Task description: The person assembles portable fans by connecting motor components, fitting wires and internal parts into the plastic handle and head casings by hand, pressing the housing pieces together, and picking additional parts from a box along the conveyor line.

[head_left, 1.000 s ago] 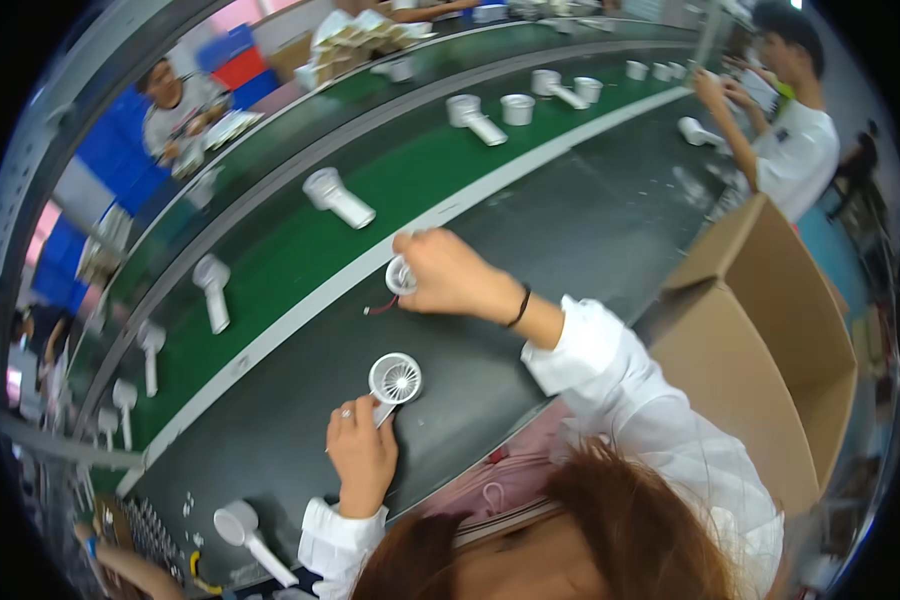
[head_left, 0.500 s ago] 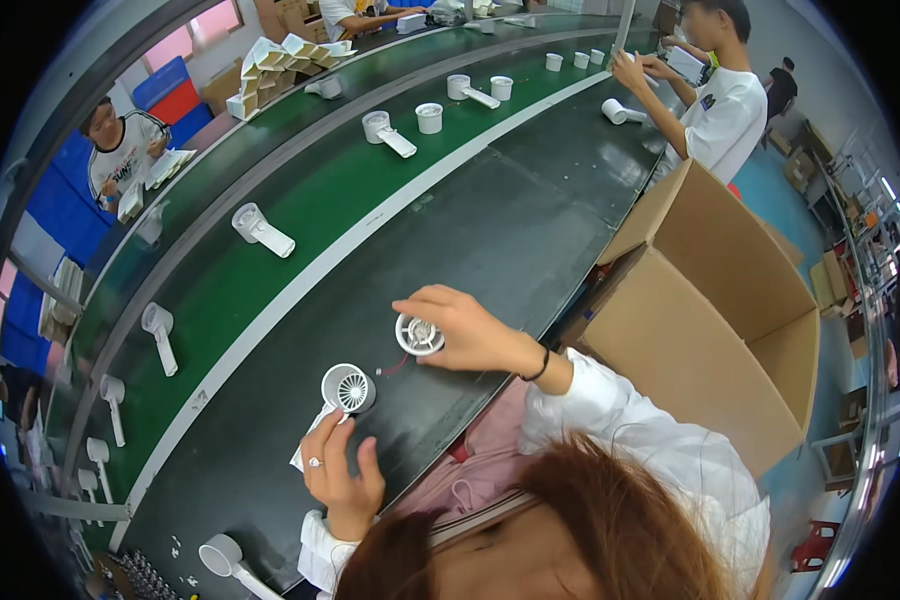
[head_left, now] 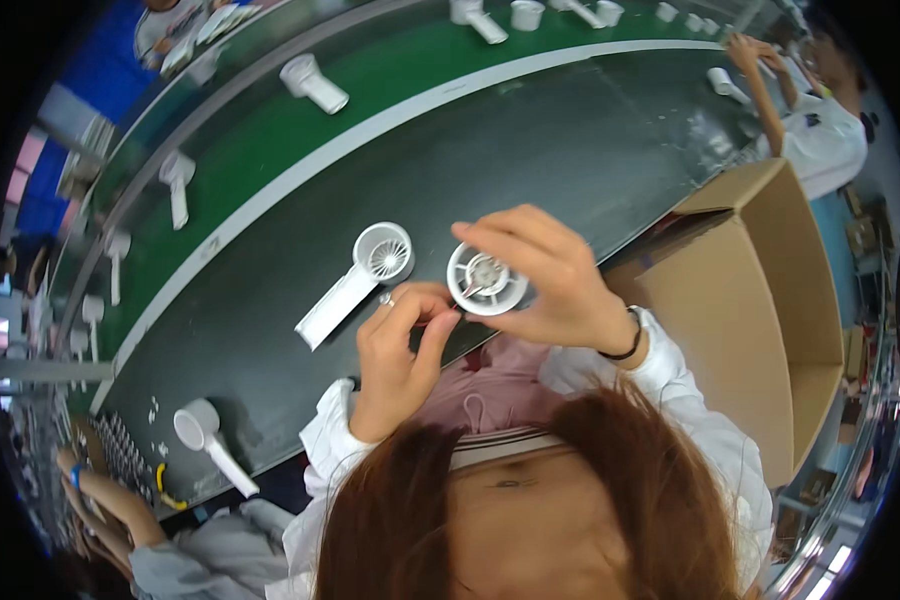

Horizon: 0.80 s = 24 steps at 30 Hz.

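- The right hand (head_left: 555,285), at the centre of the frame, grasps a small round white fan part (head_left: 485,280) by its rim, thumb below and fingers curled over the top, its spoked face turned up toward the camera.
- The left hand (head_left: 400,355), just below and left of it, has thumb and forefinger pinched together at the lower left edge of the round part; what they pinch is too small to tell.
- A white handheld fan (head_left: 360,280) lies on the dark worktop (head_left: 570,150) just left of the hands, round head toward the upper right, handle toward the lower left, apart from both hands.
- Another white fan (head_left: 215,445) lies at the lower left of the frame, near the worktop's edge.
- An open cardboard box (head_left: 750,300) stands at the right, beside the right forearm.
- A green conveyor belt (head_left: 250,165) runs across the upper left, carrying several white fans spaced along it.
- Another person's hand (head_left: 100,495) shows at the lower left edge; a further person in a white shirt (head_left: 825,135) works at the upper right.
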Available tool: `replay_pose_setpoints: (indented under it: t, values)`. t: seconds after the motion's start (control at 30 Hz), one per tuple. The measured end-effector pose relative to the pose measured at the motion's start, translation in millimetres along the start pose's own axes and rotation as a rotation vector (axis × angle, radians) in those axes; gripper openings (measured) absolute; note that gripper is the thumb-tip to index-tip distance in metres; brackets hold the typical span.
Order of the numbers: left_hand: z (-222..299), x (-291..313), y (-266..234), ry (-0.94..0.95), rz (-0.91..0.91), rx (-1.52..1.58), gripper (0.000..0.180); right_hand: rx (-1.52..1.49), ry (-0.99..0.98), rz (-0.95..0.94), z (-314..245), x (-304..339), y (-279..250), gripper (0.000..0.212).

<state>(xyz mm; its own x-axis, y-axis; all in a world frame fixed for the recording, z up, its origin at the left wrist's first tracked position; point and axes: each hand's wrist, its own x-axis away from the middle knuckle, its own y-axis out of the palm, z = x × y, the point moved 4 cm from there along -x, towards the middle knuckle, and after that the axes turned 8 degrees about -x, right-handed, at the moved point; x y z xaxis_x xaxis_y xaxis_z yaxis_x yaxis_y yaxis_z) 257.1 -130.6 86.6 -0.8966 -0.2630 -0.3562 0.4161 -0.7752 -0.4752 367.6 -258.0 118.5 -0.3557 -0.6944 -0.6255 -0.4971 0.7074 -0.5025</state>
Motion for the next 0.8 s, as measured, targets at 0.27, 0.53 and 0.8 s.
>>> replay_pose_setpoints:
  t: [0.27,0.53,0.8]
  values:
    - [-17,14,5,-0.398,-0.011,0.687,0.011,-0.164,0.038,0.135,12,7,3,0.060]
    - [-16,12,-2,-0.327,-0.031,0.793,0.013,-0.202,-0.052,0.134,16,9,9,0.054]
    - [-25,11,-4,-0.423,0.002,0.785,0.016,-0.254,-0.057,0.114,25,9,16,0.046]
